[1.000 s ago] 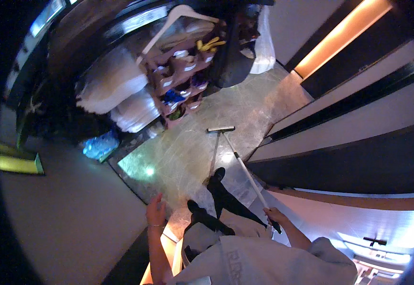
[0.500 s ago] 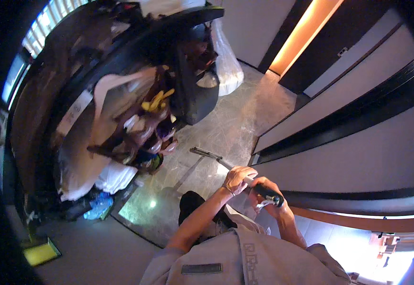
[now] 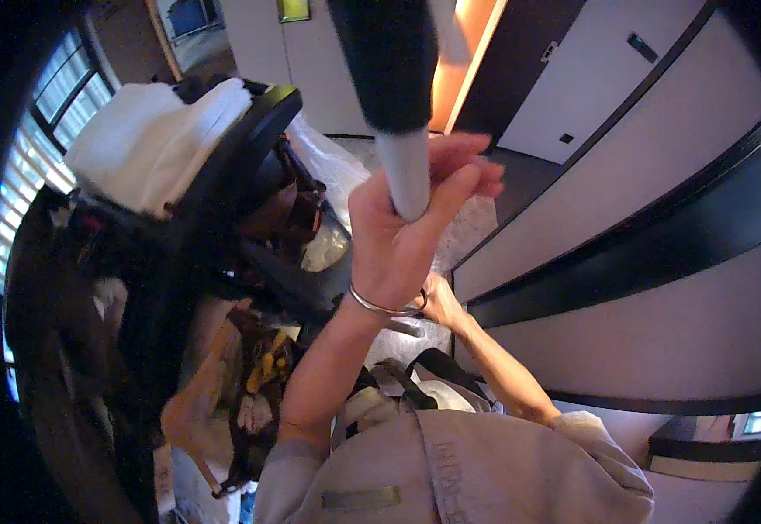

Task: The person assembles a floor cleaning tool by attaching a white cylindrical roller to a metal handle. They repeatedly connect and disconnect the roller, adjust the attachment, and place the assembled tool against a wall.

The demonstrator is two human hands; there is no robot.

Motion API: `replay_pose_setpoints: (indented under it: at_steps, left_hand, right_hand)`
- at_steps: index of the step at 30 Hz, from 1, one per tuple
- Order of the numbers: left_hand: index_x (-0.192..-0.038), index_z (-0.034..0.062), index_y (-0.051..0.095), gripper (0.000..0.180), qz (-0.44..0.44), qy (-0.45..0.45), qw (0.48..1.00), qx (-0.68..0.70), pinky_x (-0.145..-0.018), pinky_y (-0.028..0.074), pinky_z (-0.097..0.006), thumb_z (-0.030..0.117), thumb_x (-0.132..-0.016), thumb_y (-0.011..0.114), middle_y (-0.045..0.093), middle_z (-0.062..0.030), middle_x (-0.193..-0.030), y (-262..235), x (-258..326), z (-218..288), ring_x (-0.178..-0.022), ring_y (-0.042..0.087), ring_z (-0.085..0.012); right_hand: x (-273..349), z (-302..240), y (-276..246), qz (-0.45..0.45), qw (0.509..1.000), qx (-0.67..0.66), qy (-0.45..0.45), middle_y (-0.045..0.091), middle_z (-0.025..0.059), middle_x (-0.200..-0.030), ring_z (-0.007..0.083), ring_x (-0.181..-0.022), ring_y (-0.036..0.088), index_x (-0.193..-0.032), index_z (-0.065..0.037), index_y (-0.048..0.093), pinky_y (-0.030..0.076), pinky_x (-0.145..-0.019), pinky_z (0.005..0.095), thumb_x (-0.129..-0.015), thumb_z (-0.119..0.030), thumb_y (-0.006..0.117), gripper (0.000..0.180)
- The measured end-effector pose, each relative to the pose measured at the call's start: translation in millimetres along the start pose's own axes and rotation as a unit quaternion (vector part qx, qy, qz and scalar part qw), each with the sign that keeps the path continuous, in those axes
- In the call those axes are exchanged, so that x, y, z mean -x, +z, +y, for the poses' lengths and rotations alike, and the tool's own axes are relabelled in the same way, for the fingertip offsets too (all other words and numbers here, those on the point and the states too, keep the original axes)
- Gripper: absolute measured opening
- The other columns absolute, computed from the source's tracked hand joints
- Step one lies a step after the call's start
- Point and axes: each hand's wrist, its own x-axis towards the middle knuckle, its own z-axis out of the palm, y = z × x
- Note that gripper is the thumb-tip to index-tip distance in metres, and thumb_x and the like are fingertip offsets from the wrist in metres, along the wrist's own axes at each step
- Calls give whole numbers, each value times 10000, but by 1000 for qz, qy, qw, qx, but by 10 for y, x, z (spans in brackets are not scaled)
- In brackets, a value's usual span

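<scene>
My left hand (image 3: pixel 407 214) is wrapped round the white shaft of a pole (image 3: pixel 408 175), its fingertips curling past the far side. Above that hand the pole's thick dark grip (image 3: pixel 389 70) rises close to the camera and leaves the upper edge. The pole's lower part is hidden behind my hand and wrist. A metal bangle (image 3: pixel 380 307) circles my left wrist. Lower and farther off, my right hand (image 3: pixel 440 301) looks closed; its fingers are partly covered by my left wrist, so what it holds does not show. Beside it a short grey bar end (image 3: pixel 405 327) sticks out.
On the left stands a dark cart (image 3: pixel 197 218) with folded white towels (image 3: pixel 158 144) on top. A clear plastic bag (image 3: pixel 332 170) hangs at its far end. Yellow items (image 3: pixel 267 362) and a wooden hanger (image 3: pixel 193 410) are on its near side. A banded wall (image 3: pixel 643 253) runs along the right.
The pole swung from pointing down at the floor, dark grip near my right hand, to having its grip raised high. My left hand rose with it. The view turned, bringing the towels in.
</scene>
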Motion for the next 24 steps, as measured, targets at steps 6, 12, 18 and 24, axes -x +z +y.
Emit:
replay_pose_setpoints:
  at_steps: [6,12,18,24]
  left_hand:
    - [-1277,48,456,510,135,62,954,-261,-979,368,-389,62,-800,634,491,-99,-1287,-832,-395,-729,-1199,451,-206]
    - [-1329,-30,345,819,258,-324,825,-384,-1006,346,-364,302,-712,770,415,-198,-1313,-1991,899,-3118,-1221,406,-261]
    - [-1211,-13,446,687,359,-353,848,-167,-891,395,-336,353,-723,763,522,-116,-1137,-1928,633,-3711,-1028,502,-212]
    - [-1111,59,536,432,365,-312,872,-94,-746,439,-269,336,-812,680,574,-1,-968,-2034,10,-3308,-853,540,-110]
  right_hand:
    - [-1503,-567,-955,124,980,-129,88,529,18,-574,123,-485,492,-753,-31,555,382,-447,288,-877,-233,560,237]
    - [-2790,-643,-2386,10,895,-444,-37,393,-6,-494,106,-426,412,-745,-64,516,349,-414,275,-943,-321,481,327]
    - [-3608,-284,-3286,-6,802,-593,-71,240,-50,-481,65,-405,243,-630,-146,327,249,-429,228,-939,-440,438,441]
    - [-4096,446,-3783,24,720,-691,-63,246,-51,-491,58,-426,242,-629,-137,328,255,-465,224,-906,-430,521,447]
